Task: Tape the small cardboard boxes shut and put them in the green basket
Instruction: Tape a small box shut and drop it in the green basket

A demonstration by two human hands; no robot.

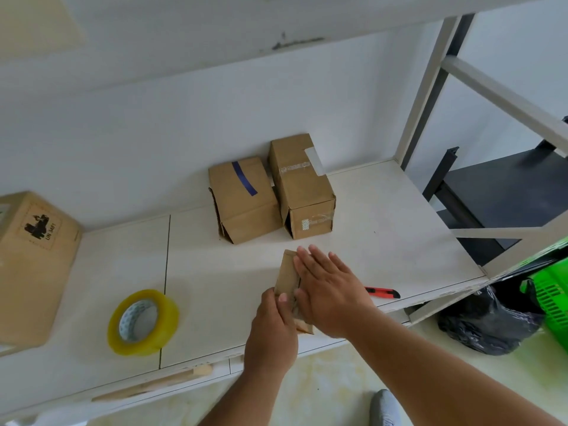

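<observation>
step: closing flaps, untaped | small box (287, 273) near table (399, 210) front edge; left hand (273, 327) pinched its near end; right hand (329, 290) pressed flat on top | next: needs tape roll (143, 322), front left; green basket (556, 299) beyond right edge

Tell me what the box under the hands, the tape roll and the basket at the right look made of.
Small box: plain brown cardboard, matte, with folded flaps.
Tape roll: clear yellowish plastic film, glossy, wound on a white printed core, probably card.
Green basket: bright moulded plastic, judging by its slotted lattice wall; only partly in view.
</observation>
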